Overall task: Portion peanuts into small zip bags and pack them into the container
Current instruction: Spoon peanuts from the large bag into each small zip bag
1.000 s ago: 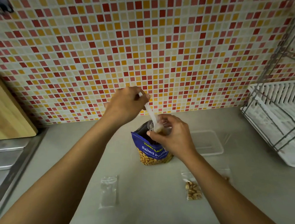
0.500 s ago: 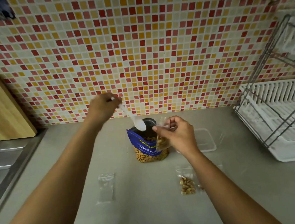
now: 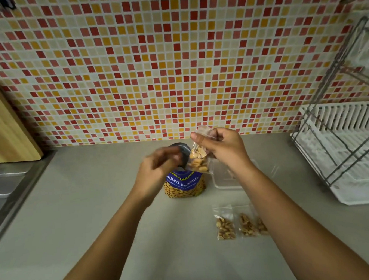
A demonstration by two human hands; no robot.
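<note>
My right hand [image 3: 224, 149] pinches the top of a small clear zip bag [image 3: 198, 159] partly filled with peanuts and holds it up beside the open blue salted-peanuts bag [image 3: 184, 184]. My left hand [image 3: 159, 166] is motion-blurred over that bag's dark mouth, fingers curled downward. No spoon shows in it. A clear plastic container [image 3: 225, 179] sits just right of the peanut bag, partly behind my right wrist. Two filled zip bags [image 3: 225, 226] [image 3: 246, 224] lie flat on the counter in front, and a third is mostly hidden by my right forearm.
A white dish rack with a wire frame [image 3: 347, 152] fills the right side. A wooden cutting board [image 3: 2, 129] leans on the tiled wall at the left, above a steel sink drainer [image 3: 3, 193]. The grey counter [image 3: 78, 216] spreads out in front.
My left hand, which held a white spoon up to the left, has dropped to the peanut bag's mouth. My right hand has lifted the filled zip bag higher. More filled bags now show.
</note>
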